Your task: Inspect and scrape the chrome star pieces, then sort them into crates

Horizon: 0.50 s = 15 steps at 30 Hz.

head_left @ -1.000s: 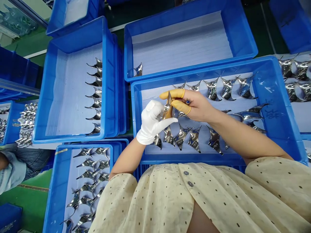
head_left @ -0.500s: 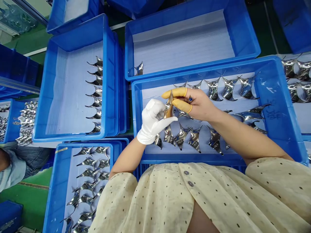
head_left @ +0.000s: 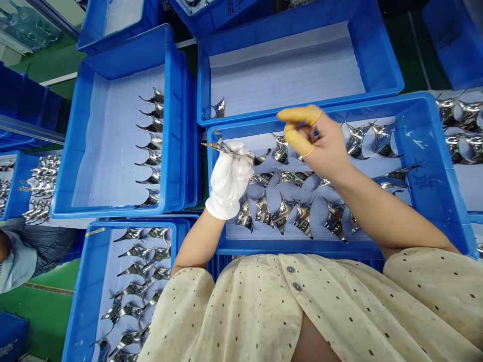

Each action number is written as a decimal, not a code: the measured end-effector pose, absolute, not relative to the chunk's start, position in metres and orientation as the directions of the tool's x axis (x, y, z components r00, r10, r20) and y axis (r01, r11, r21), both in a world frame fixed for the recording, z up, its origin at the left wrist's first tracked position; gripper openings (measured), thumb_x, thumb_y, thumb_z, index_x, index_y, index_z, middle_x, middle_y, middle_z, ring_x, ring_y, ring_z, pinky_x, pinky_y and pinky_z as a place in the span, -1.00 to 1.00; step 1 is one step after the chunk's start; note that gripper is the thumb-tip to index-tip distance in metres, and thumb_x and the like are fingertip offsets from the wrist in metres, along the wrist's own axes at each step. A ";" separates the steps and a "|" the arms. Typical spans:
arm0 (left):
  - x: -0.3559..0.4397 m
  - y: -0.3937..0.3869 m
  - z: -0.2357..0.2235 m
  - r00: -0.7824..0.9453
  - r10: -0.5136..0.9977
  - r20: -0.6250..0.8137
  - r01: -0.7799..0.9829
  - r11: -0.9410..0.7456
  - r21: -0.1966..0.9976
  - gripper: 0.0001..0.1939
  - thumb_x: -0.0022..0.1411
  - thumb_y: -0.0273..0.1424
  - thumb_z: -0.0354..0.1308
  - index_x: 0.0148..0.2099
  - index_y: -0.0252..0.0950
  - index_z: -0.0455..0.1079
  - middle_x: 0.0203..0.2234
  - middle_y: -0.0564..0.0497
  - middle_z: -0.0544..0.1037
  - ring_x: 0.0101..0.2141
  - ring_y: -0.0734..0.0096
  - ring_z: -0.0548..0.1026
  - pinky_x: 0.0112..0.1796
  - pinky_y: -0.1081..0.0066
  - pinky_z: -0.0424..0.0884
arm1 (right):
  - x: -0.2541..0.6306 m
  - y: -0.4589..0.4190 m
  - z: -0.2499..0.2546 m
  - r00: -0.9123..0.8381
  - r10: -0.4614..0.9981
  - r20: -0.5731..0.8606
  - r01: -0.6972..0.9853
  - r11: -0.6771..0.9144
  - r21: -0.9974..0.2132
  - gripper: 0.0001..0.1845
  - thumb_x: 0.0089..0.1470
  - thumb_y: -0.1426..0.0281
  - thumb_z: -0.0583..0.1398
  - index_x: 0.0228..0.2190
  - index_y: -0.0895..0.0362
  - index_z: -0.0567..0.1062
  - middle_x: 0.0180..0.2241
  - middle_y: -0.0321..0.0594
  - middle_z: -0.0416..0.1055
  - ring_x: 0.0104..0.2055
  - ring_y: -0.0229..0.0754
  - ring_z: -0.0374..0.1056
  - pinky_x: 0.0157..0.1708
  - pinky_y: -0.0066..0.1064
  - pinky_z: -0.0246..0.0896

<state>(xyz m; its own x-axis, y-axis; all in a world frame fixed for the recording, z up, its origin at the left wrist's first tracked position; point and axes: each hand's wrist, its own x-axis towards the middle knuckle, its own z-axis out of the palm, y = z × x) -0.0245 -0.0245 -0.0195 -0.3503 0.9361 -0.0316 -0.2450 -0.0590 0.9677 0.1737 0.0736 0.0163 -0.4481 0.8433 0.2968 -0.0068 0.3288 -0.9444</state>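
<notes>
My left hand [head_left: 228, 180], in a white glove, is closed on a shiny pointed metal part [head_left: 226, 148] and holds it flat above the left rim of the near blue bin [head_left: 439, 166]. My right hand [head_left: 317, 141], with yellow finger cots on thumb and forefinger, hovers over that bin with the fingers curled; a small dark object seems tucked in them. Several more chrome parts [head_left: 287, 211] lie in rows on white paper inside the bin.
A blue bin at left [head_left: 113, 136] holds a column of parts along its right side. The far bin [head_left: 294, 65] holds one part [head_left: 218, 108]. Another bin at lower left [head_left: 128, 281] holds several parts. Another person's sleeve [head_left: 18, 261] shows at far left.
My right hand let go of the part and rose to the right. My left hand turned the part flat and carried it up and left toward the bin's rim.
</notes>
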 end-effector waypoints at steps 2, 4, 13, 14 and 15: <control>-0.029 -0.021 -0.021 -0.279 0.957 -0.079 -0.282 -0.003 0.960 -0.46 0.26 0.23 0.29 -0.16 -0.12 0.35 -0.31 -0.01 0.45 -0.55 0.51 0.15 -0.57 0.36 0.18 | 0.171 0.074 0.012 -0.624 0.736 0.263 -0.042 0.304 -0.952 -0.62 0.17 0.20 0.41 0.02 -0.03 0.70 -0.28 -0.27 0.55 -0.51 -0.31 0.10 -0.45 -0.34 0.17; -0.028 -0.018 -0.022 -0.232 0.966 -0.112 -0.296 0.040 0.954 -0.48 0.33 0.23 0.22 -0.14 -0.13 0.37 -0.36 0.00 0.42 -0.57 0.52 0.16 -0.57 0.36 0.19 | 0.167 0.070 0.009 -0.737 0.632 0.242 -0.078 0.275 -0.958 -0.69 0.15 0.17 0.44 -0.09 0.00 0.73 -0.38 -0.30 0.52 -0.54 -0.32 0.12 -0.50 -0.35 0.13; -0.028 -0.026 -0.001 -0.385 0.920 -0.069 -0.362 -0.082 0.929 -0.26 0.40 0.36 0.04 0.14 -0.18 0.44 -0.33 -0.02 0.56 -0.53 0.49 0.41 -0.53 0.40 0.31 | 0.136 0.073 0.033 -0.681 0.424 0.596 -0.086 0.763 -0.641 -0.91 0.26 0.40 0.41 -0.18 -0.01 0.73 -0.25 -0.20 0.71 -0.35 -0.17 0.51 -0.46 -0.30 0.22; -0.033 -0.033 0.004 -0.421 0.905 -0.055 -0.329 -0.096 0.940 -0.29 0.38 0.33 0.12 0.12 -0.19 0.45 -0.40 0.03 0.53 -0.56 0.51 0.38 -0.54 0.41 0.30 | 0.132 0.072 0.036 -0.693 0.346 0.633 -0.090 0.829 -0.551 -0.88 0.27 0.42 0.39 -0.16 -0.01 0.72 -0.25 -0.20 0.71 -0.30 -0.13 0.56 -0.44 -0.29 0.26; -0.039 -0.040 0.010 -0.449 0.893 -0.032 -0.289 -0.111 0.951 -0.31 0.37 0.30 0.17 0.10 -0.21 0.47 -0.46 0.07 0.50 -0.58 0.52 0.36 -0.54 0.42 0.29 | 0.127 0.071 0.040 -0.701 0.285 0.654 -0.088 0.876 -0.475 -0.87 0.29 0.43 0.37 -0.15 -0.01 0.72 -0.25 -0.20 0.72 -0.26 -0.10 0.59 -0.42 -0.28 0.31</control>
